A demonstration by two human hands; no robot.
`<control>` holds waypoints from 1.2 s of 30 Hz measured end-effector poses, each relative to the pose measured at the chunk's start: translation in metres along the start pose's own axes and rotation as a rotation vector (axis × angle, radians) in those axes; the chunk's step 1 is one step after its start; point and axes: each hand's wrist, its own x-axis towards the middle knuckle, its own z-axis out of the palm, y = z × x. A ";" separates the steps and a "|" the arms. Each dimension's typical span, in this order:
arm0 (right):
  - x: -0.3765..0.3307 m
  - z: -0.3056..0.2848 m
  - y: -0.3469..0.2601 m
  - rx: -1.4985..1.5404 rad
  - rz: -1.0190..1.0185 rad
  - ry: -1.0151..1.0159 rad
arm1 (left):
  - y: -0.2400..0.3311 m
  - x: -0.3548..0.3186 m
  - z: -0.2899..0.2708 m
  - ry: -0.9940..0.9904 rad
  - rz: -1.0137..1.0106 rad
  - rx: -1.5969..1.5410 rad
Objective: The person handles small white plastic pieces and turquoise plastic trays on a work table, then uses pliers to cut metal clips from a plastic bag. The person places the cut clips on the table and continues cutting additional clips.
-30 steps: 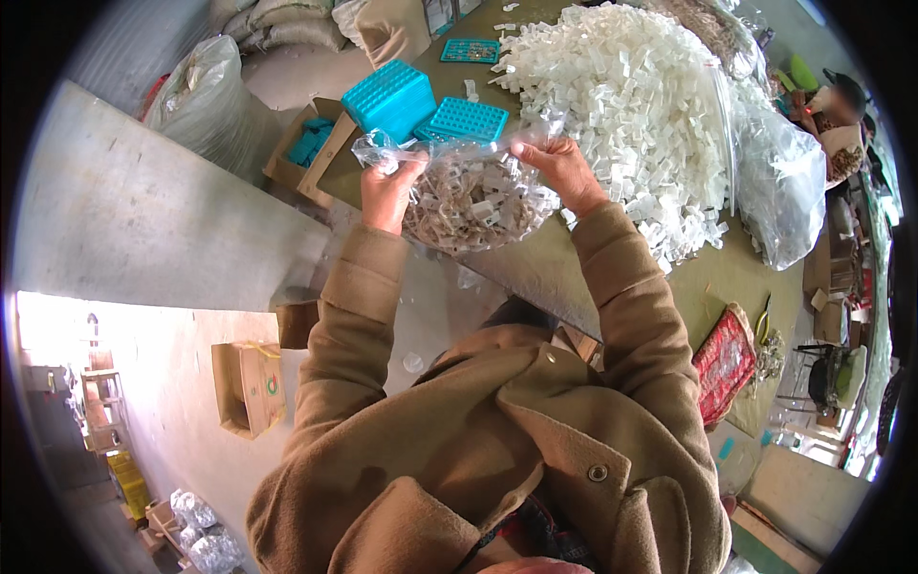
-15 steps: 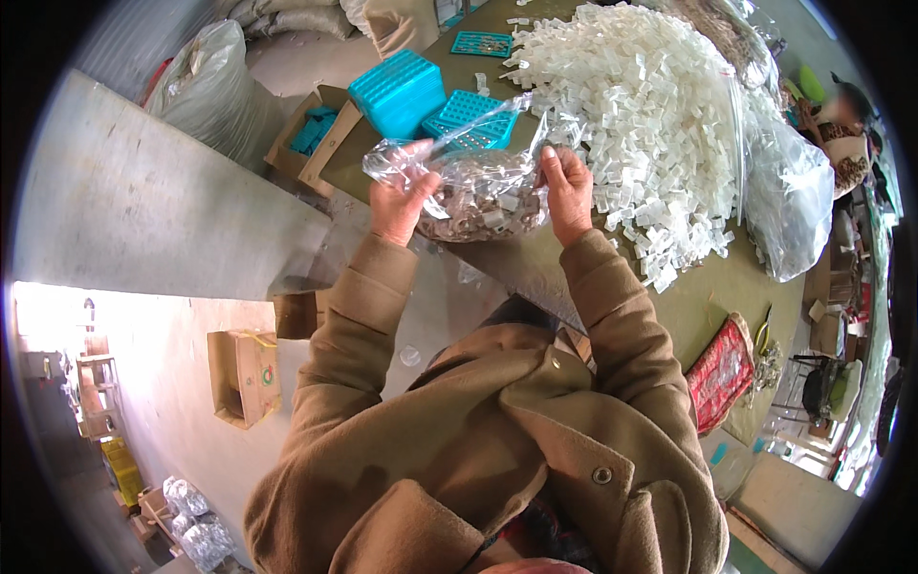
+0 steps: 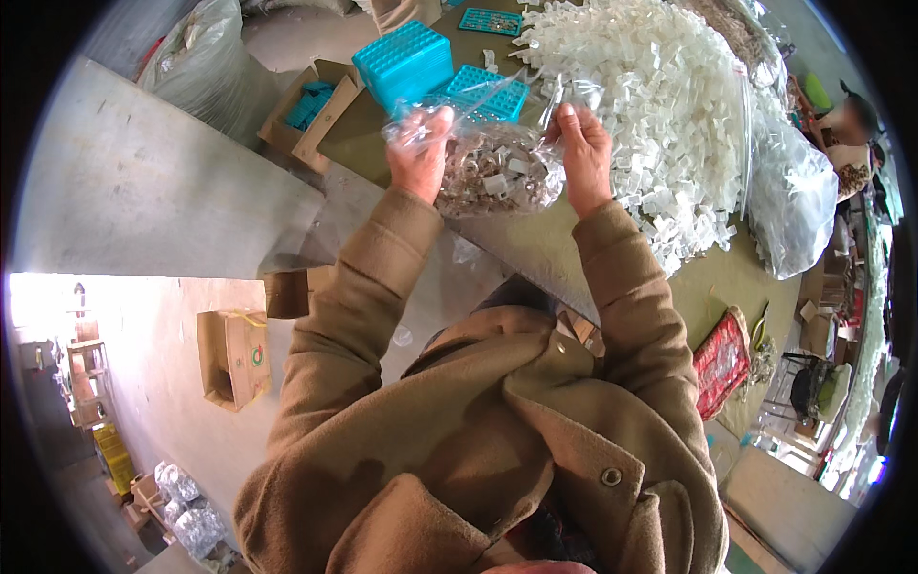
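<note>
Between my two hands hangs a clear plastic bag (image 3: 502,170), partly filled with small brownish and whitish pieces too small to name. My left hand (image 3: 421,158) is closed on the bag's left edge, with the thumb pointing up. On the other side my right hand (image 3: 585,158) pinches the bag's right upper edge between thumb and fingers. The bag is at the table's near edge. Just beyond it lies a blue perforated tray (image 3: 502,88), seen partly through the film. Behind my left hand stands a stack of blue trays (image 3: 404,59).
A large heap of translucent white plastic pieces (image 3: 641,115) covers the table at right, beside a big clear bag (image 3: 794,210). A smaller blue tray (image 3: 491,21) lies farther back. Red patterned cloth (image 3: 722,364) lies at right. An open carton (image 3: 311,115) stands left of the table.
Both hands have shifted slightly to the right with the bag. My right hand has risen along the bag's edge, and the bag's contents now show more from above.
</note>
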 end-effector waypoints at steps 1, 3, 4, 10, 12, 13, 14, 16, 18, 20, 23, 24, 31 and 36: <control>0.001 -0.001 0.001 -0.070 0.089 0.054 | 0.001 0.004 -0.006 -0.105 -0.064 0.203; 0.002 -0.002 0.001 0.025 0.050 -0.012 | -0.001 0.008 -0.011 -0.099 0.007 -0.127; 0.002 -0.003 0.000 0.046 0.034 -0.065 | -0.001 0.011 -0.014 -0.088 0.061 -0.172; 0.003 0.004 -0.018 -0.241 0.215 -0.291 | -0.008 0.016 0.007 0.121 0.151 -0.099; 0.004 0.004 -0.022 -0.388 0.175 -0.409 | -0.002 0.012 0.009 0.070 0.167 0.017; 0.004 0.004 -0.022 -0.422 0.116 -0.471 | 0.002 0.011 0.011 0.072 0.127 0.073; 0.004 0.007 -0.020 -0.307 0.161 -0.325 | 0.006 0.010 0.011 0.030 0.191 -0.026; 0.002 0.010 -0.014 -0.112 0.151 -0.201 | 0.012 0.007 0.011 -0.024 0.243 -0.194; 0.000 0.022 -0.003 -0.089 0.096 -0.060 | 0.014 0.010 0.009 -0.014 0.249 -0.106; -0.007 0.039 0.012 -0.252 -0.001 0.006 | 0.013 0.011 0.001 -0.032 0.244 0.011; -0.023 0.055 0.026 -0.476 -0.207 0.072 | 0.010 0.008 -0.014 -0.044 0.134 -0.065; -0.027 0.056 0.028 -0.514 -0.193 0.069 | 0.012 0.005 -0.027 -0.159 0.051 0.021; -0.029 0.030 -0.005 -0.555 -0.030 -0.499 | 0.007 -0.030 -0.052 -0.539 0.210 0.400; 0.028 -0.023 -0.030 0.214 0.241 -0.686 | -0.001 -0.038 -0.049 -0.181 -0.171 0.059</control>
